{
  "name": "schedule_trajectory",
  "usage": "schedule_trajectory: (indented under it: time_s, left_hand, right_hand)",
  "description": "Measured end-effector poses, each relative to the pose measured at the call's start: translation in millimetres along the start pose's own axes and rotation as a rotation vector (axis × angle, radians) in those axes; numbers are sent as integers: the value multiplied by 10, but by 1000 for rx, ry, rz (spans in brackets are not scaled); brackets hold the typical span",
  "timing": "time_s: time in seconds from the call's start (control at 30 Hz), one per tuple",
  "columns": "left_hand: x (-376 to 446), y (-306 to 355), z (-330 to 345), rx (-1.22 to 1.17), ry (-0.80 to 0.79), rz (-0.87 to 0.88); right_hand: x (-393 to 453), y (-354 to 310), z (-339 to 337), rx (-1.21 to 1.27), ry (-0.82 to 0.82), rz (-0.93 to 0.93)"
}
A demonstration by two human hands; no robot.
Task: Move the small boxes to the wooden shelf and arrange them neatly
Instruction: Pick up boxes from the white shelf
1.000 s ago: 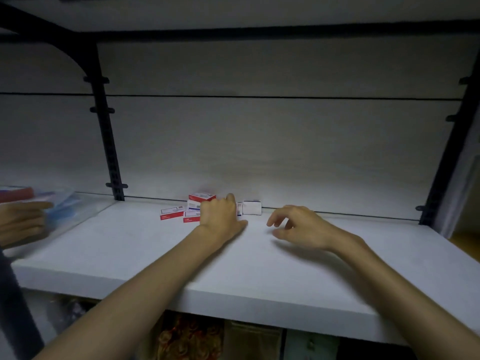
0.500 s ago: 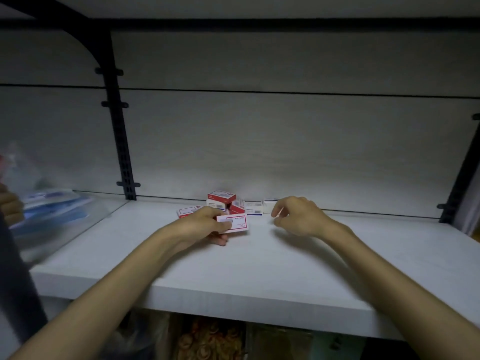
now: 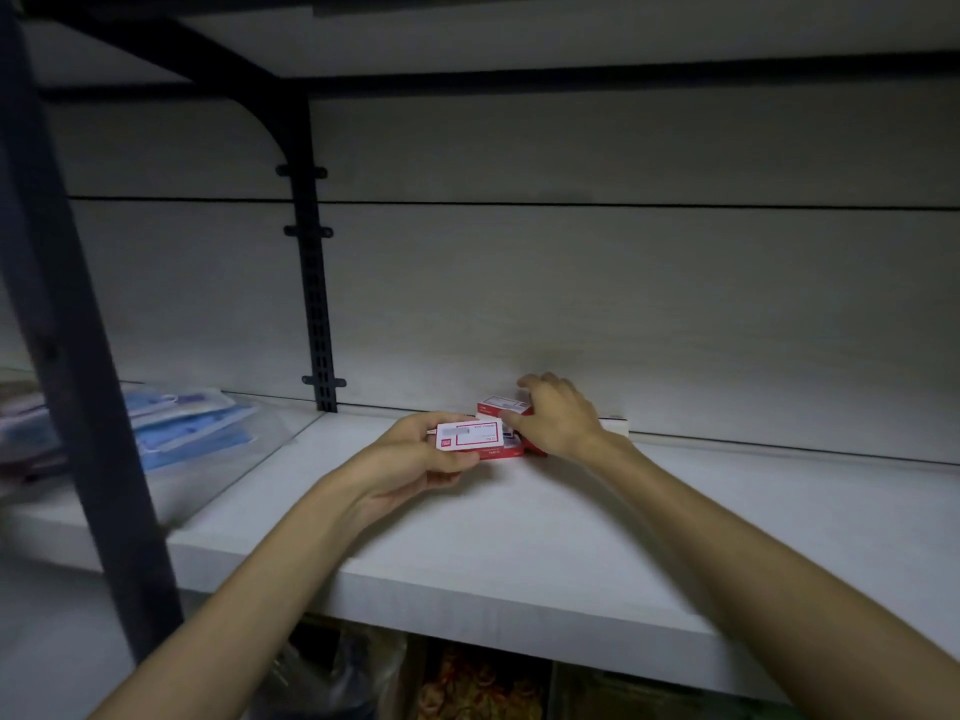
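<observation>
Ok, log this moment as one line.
left hand: holds small box | right hand: grips box on pile | shelf: arranging unfinished

Left hand and right hand: both bare, no gloves, rings or watch visible. Forearms bare from wrist to lower frame edge; no sleeves, cuffs or bands in view. Forearms slender, tapering toward wrists. Fingernails short where visible on right hand; left hand's nails too dim to judge. Dim lighting softens finer surface detail. Rest of person outside view.
</observation>
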State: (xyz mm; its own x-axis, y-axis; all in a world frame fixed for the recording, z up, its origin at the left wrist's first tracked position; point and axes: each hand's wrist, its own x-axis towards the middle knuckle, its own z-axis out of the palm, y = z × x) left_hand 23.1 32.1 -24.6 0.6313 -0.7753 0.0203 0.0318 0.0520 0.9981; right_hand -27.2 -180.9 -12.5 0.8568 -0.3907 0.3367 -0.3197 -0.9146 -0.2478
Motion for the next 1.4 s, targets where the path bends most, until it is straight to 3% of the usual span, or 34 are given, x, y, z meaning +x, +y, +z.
schedule_trajectory:
  time_s: [0.27, 0.43, 0.53, 0.63, 0.77, 1.03, 1.4]
  left_hand:
    - [-65, 19, 43, 203, 139, 30]
    - [2, 36, 60, 168, 79, 33]
    - [53, 63, 77, 184, 12, 50]
    - [152, 60, 114, 155, 128, -14]
    - [243, 51, 164, 192, 283, -20]
    - [150, 71, 282, -214, 116, 15]
    - [41, 60, 623, -364, -99, 13]
  right_hand:
    - [86, 54, 144, 109, 11, 65]
    - [-18, 168, 39, 268, 71, 55]
    - [-117, 286, -32, 553, 93, 106]
    - [-245, 343, -145, 993, 18, 212]
    - [-449, 364, -287, 1231, -74, 244]
    - [-768, 379, -370, 1219, -21, 298]
    - [-1535, 589, -735, 1255, 135, 323]
